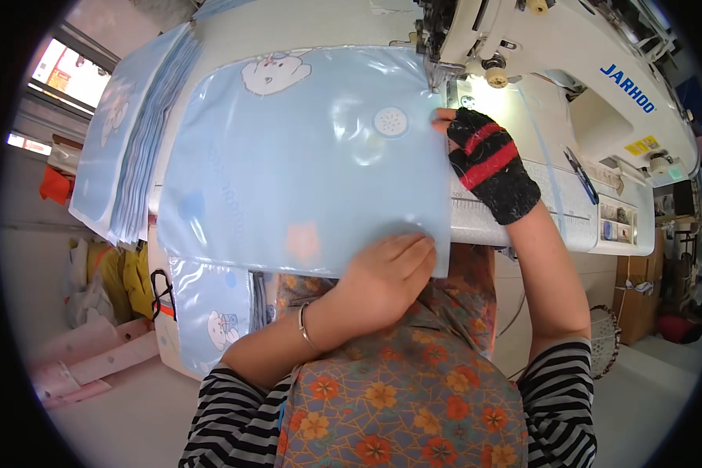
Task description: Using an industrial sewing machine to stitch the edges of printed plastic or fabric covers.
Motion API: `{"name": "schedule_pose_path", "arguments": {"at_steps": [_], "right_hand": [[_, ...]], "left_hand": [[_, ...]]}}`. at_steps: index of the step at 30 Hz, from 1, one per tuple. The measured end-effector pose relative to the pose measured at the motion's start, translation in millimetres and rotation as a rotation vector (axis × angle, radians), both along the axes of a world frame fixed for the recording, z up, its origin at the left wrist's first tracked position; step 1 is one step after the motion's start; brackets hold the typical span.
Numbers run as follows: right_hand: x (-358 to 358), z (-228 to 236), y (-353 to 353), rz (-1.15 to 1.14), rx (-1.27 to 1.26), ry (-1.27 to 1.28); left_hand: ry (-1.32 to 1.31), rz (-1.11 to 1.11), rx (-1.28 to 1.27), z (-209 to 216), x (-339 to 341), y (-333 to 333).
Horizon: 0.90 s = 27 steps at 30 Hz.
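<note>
Left hand [384,282] near the tabletop's [476,225] front edge, gloved right hand [491,168] by the sewing machine [550,54]: both touch my blue sheet [312,168]; whether either grips it, I can't tell.

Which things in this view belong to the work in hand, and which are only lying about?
Seemingly in the work:
glossy light-blue printed sheet, under the bare left hand
right hand in black-and-red glove, at the sheet's edge
white sewing machine
stack of similar light-blue sheets

Seemingly just lying about:
dark-blue snips
yellow bundle
pale-pink rolled material
round woven basket
</note>
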State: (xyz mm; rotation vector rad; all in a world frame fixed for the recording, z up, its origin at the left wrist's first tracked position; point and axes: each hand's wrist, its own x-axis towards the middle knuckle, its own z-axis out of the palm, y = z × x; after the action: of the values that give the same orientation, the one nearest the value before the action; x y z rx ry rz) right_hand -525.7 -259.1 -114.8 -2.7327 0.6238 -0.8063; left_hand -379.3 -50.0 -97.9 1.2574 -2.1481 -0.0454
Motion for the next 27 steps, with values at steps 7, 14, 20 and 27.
{"name": "schedule_pose_path", "arguments": {"at_steps": [7, 14, 20, 27], "right_hand": [[-1, -1, 1, -0.012, -0.006, 0.017], [1, 4, 5, -0.019, 0.021, 0.027], [1, 8, 7, -0.036, 0.052, 0.056], [10, 4, -3, -0.137, -0.086, 0.067]], "left_hand": [[-0.018, 0.07, -0.103, -5, 13, -47], [-0.043, 0.093, -0.023, -3, 31, -91], [-0.057, 0.056, -0.027, -4, 50, -126], [-0.088, 0.023, -0.041, -11, 69, -170]]}}
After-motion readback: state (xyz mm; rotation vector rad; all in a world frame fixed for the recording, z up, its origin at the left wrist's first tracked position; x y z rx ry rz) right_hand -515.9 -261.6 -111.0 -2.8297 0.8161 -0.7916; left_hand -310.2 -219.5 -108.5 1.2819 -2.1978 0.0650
